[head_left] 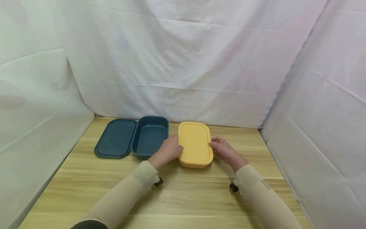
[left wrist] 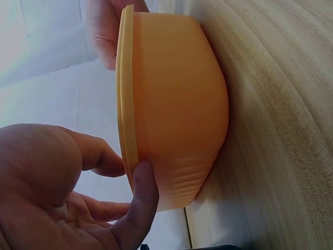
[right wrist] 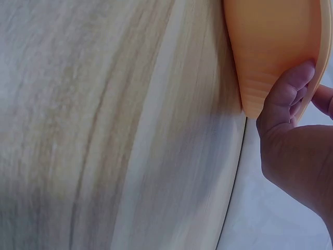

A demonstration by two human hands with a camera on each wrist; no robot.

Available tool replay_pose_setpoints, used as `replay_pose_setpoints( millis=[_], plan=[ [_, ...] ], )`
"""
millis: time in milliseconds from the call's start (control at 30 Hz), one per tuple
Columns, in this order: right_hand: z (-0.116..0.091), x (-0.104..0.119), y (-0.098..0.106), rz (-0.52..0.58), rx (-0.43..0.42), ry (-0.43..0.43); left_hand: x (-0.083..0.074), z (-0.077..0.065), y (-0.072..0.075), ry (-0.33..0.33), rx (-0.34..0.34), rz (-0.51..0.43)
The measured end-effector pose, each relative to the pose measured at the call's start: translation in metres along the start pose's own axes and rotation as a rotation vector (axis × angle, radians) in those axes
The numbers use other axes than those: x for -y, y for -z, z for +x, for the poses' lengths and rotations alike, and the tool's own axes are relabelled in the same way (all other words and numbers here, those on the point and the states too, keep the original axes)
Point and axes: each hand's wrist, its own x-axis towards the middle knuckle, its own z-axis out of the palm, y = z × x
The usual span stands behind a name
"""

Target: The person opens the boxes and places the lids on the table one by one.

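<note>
A yellow food container with its yellow lid (head_left: 195, 143) on top stands on the table. Its deep rounded side wall, the container (left wrist: 177, 99), shows in the left wrist view with the lid lying along the rim. My left hand (head_left: 170, 148) pinches the left edge of the lid, thumb on top and fingers against the side below the rim. On the opposite edge, my right hand (head_left: 224, 149) pinches the lid the same way. In the right wrist view that right hand (right wrist: 296, 135) has its fingertips under the lid's edge.
Left of the yellow container sits an uncovered dark blue container (head_left: 151, 136), close by my left hand. A matching dark blue lid (head_left: 116, 138) lies flat beside it. White cloth (head_left: 171, 63) hangs behind and on both sides of the wooden table (head_left: 188, 197).
</note>
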Motion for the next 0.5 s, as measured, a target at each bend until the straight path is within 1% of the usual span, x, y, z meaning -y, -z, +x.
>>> replay_pose_setpoints(
  millis=[67,167,267,367,433,500],
  plan=[
    [0.000,0.001,0.000,-0.006,-0.002,0.001,-0.001,0.000,-0.002,-0.003,-0.010,0.022],
    [0.000,0.001,0.000,-0.020,-0.002,0.002,-0.002,-0.004,-0.004,-0.029,-0.045,0.069],
    [0.000,0.002,-0.001,-0.037,-0.008,-0.002,-0.006,-0.012,-0.006,-0.090,-0.112,0.104],
    [-0.001,0.002,-0.001,-0.054,-0.010,-0.006,-0.008,-0.019,-0.011,-0.167,-0.165,0.107],
    [-0.001,0.002,0.000,-0.051,-0.019,-0.014,-0.007,-0.020,-0.017,-0.210,-0.179,0.110],
    [-0.002,0.002,0.001,-0.052,-0.018,-0.014,-0.004,-0.020,-0.024,-0.239,-0.178,0.115]
  ],
)
